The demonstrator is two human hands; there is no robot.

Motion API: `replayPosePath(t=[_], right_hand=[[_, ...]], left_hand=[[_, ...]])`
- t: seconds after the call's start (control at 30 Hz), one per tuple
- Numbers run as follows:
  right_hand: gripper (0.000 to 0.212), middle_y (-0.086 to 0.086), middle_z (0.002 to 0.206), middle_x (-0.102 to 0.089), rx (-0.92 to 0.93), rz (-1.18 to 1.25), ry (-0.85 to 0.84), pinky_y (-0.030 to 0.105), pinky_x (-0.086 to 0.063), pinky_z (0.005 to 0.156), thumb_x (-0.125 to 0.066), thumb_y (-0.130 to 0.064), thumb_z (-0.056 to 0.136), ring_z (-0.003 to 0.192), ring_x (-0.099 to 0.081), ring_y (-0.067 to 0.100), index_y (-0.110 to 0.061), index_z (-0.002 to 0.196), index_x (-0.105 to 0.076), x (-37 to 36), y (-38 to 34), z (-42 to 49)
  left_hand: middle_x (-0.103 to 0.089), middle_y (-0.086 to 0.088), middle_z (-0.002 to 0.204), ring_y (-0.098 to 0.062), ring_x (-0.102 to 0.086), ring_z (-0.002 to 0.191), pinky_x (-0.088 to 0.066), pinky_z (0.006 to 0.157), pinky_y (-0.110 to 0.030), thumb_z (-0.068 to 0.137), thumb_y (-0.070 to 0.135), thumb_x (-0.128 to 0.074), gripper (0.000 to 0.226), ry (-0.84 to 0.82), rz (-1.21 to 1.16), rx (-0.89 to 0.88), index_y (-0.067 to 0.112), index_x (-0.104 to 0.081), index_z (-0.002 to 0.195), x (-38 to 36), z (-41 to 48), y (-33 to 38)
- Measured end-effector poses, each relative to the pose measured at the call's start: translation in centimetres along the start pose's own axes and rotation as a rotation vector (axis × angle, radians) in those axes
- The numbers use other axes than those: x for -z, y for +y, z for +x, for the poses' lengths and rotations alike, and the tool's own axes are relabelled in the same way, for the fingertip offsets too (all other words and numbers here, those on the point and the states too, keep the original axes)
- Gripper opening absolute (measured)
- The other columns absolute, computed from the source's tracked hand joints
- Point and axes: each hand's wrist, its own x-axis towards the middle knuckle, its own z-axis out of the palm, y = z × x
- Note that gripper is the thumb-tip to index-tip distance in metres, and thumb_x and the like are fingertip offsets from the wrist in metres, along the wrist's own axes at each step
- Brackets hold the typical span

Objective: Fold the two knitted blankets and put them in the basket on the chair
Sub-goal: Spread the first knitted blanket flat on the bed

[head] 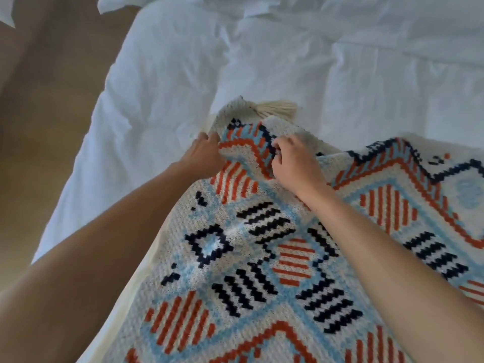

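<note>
A knitted blanket (251, 260) in cream, light blue, orange and navy lies spread over the near part of the bed. Its far corner carries a cream tassel (275, 108). My left hand (203, 159) grips the blanket's left edge just below that corner, fingers curled into the fabric. My right hand (293, 163) pinches a raised fold of the blanket a little to the right, knuckles up. The fabric bunches between the two hands. A second blanket, the basket and the chair are out of view.
The blanket rests on a bed with a rumpled white duvet (288, 53) that fills the far half of the view. A brown floor (39, 113) runs along the bed's left side. A white pillow corner (6, 9) shows at the top left.
</note>
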Motion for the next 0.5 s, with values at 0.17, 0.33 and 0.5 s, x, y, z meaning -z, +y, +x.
replayPosePath(t=[0.17,0.33,0.5], right_hand=[[0.065,0.019,0.137,-0.032,-0.151,0.004,-0.116,0.024,-0.046,0.058,-0.053,-0.013,0.092,0.072,-0.052,0.016,-0.023,0.146,-0.018,-1.9,1.2,4.4],[0.069,0.018,0.122,-0.036,-0.239,-0.128,-0.133,0.02,-0.029,0.041,-0.06,-0.02,0.088,0.055,-0.041,0.012,-0.024,0.141,-0.017,-4.8,3.0,4.9],[0.028,0.015,0.115,-0.048,-0.297,-0.07,-0.158,0.029,-0.039,0.062,-0.051,-0.013,0.093,0.075,-0.044,0.019,-0.009,0.12,-0.044,-4.3,2.4,5.8]], left_hand=[[-0.027,-0.018,0.143,-0.037,-0.05,0.115,-0.041,0.08,-0.029,0.094,0.005,-0.04,0.053,0.127,-0.053,0.015,0.011,-0.022,0.144,0.9,5.1,2.2],[-0.036,-0.02,0.131,-0.035,-0.053,0.095,-0.05,0.074,-0.037,0.093,0.0,-0.04,0.05,0.144,-0.072,0.095,0.014,-0.026,0.139,0.6,8.0,2.2],[-0.054,-0.023,0.106,-0.028,-0.049,0.08,-0.038,0.057,-0.035,0.097,0.013,-0.038,0.025,0.149,0.061,0.068,0.002,-0.04,0.119,1.4,8.9,1.3]])
